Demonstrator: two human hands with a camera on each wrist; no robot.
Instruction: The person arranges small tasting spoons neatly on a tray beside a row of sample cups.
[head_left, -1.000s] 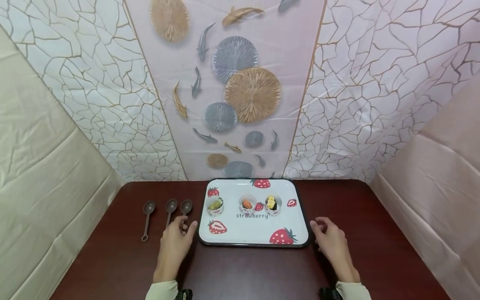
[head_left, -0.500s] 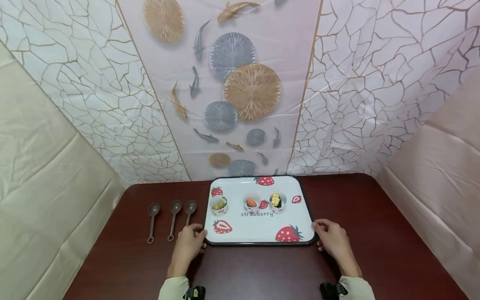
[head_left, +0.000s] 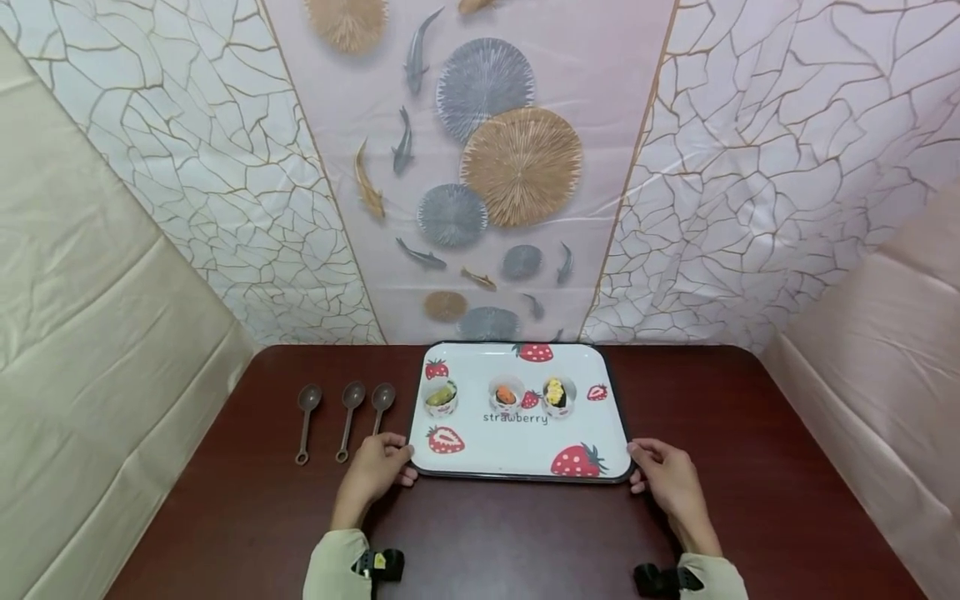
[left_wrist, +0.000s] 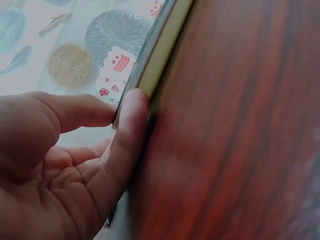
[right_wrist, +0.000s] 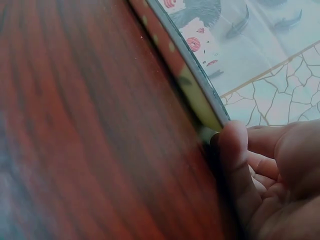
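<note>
A white tray (head_left: 495, 456) with a dark rim and strawberry prints lies on the table. My left hand (head_left: 372, 468) pinches its near left corner, and in the left wrist view the thumb and a finger meet at the rim (left_wrist: 159, 55). At the near right corner, my right hand (head_left: 671, 482) grips the edge between thumb and fingers. Three small printed paper cups stand on the tray. The left cup (head_left: 441, 410) holds a green-topped piece, the middle cup (head_left: 504, 408) an orange-topped one, and the right cup (head_left: 567, 407) a yellow-topped piece with a dark wrap.
Three grey-brown spoons lie left of the tray: a far-left spoon (head_left: 304, 423), a middle spoon (head_left: 347, 421) and a right spoon (head_left: 382, 397), its handle partly hidden by my left hand. A patterned cloth (head_left: 525, 283) hangs behind the dark red table (head_left: 517, 533).
My left hand has moved right from beside the spoons to take hold of the tray's left edge. My right hand, just off the right edge before, now grips it.
</note>
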